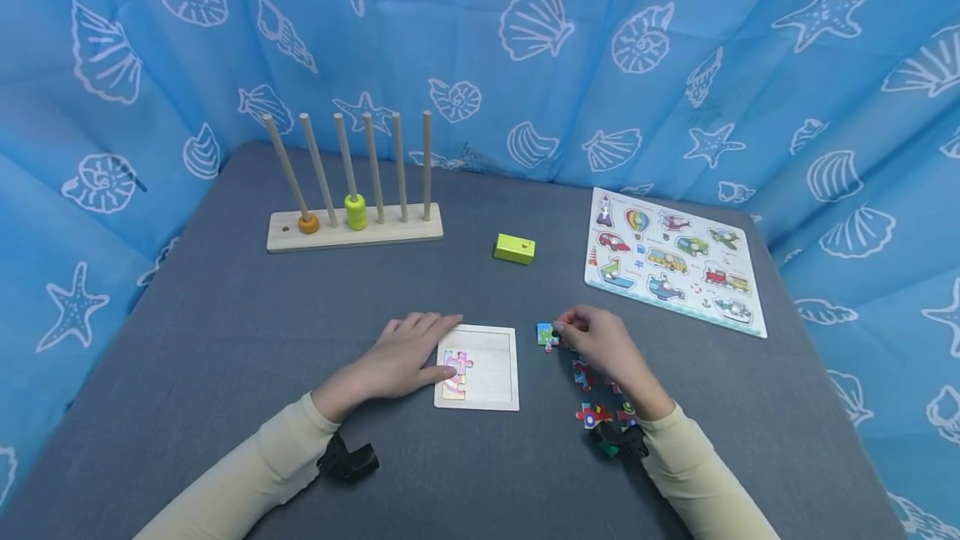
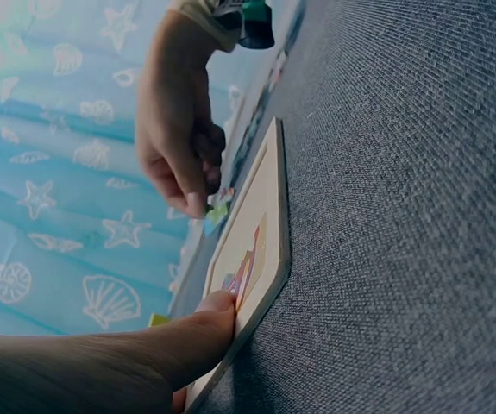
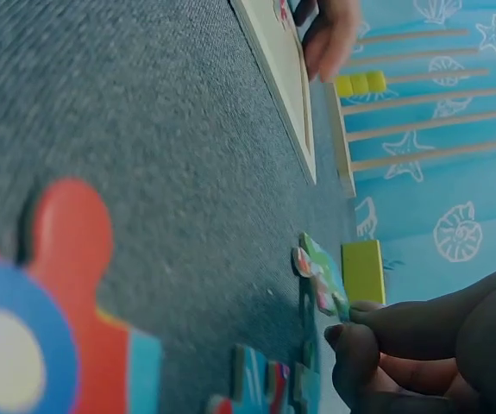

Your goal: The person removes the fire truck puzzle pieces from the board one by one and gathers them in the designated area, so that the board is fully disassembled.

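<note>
My left hand (image 1: 399, 359) lies at the left side of a square wooden puzzle tray (image 1: 491, 400), fingers extended past its upper left corner. Its thumb (image 2: 217, 315) presses on pink and yellow jigsaw pieces (image 1: 454, 386) set along the tray's left side. To the right of the tray, my right hand (image 1: 600, 342) pinches a green and blue jigsaw piece (image 3: 321, 269) between thumb and fingertip; in the right wrist view the piece is tilted. Several loose jigsaw pieces (image 1: 592, 415), red and blue, lie below that hand, partly hidden by the hand and wrist.
Behind the tray is a yellow-green block (image 1: 514, 248). A wooden peg rack (image 1: 352, 236) with orange and yellow-green beads stands at the back left. At the right lies a vehicle picture board (image 1: 675, 265). A blue shell-patterned curtain (image 1: 480, 48) hangs around the grey table (image 1: 225, 315).
</note>
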A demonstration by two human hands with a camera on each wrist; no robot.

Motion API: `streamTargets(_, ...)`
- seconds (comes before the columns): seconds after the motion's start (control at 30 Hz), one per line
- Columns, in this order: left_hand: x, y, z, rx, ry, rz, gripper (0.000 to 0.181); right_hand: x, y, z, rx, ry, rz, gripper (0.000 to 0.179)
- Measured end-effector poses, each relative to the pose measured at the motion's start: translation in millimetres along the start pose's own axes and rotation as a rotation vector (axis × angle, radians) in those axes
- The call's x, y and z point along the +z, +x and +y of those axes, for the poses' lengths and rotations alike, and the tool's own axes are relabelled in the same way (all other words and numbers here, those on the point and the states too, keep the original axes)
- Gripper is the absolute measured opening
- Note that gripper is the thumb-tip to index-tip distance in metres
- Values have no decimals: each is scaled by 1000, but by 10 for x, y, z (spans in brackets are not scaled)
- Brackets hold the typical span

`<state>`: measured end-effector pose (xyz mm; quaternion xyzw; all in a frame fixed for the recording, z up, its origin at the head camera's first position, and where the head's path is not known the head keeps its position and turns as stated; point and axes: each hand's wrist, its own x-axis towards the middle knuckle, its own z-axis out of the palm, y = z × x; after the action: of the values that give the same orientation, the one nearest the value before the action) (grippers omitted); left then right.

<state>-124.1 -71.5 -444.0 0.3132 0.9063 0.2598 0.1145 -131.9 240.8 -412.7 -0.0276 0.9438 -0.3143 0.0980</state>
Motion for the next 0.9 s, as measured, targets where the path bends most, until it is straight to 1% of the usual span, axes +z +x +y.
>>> streamTargets(0.07,-37,-9,33,3,7,-11,66,-11,-3,5,-9,-25,0,18)
streamTargets(0.1,-53,-15,46,6,10,-14,65,-20,-8,6,-26,-40,-4,19)
streamTargets(0.2,-74,-33,52,17,30,-12,64,-46,-13,17,-123,-108,-31,23)
streamTargets(0.3,-38,-48,2,39,50,15,65,-52,-23,29,-222,-172,-56,29)
streamTargets(0.33,-19,-54,-21,45,58,25,65,-49,-24,34,-242,-189,-60,29)
streamTargets(0.43,46,-68,-87,61,71,48,66,-39,-34,45,-257,-214,-54,28)
streamTargets(0.57,120,-97,-135,48,32,56,68,-42,-40,62,-274,-230,-38,25)
streamTargets(0.63,145,-111,-132,36,8,68,70,-50,-47,68,-276,-237,-38,25)
streamTargets(0.7,168,-122,-116,21,-3,96,72,-58,-57,73,-276,-244,-45,25)
streamTargets(0.8,209,-123,-87,8,11,144,74,-71,-88,72,-256,-258,-52,26)
streamTargets(0.9,250,-133,-65,-9,21,170,76,-68,-132,42,-255,-260,-25,29)
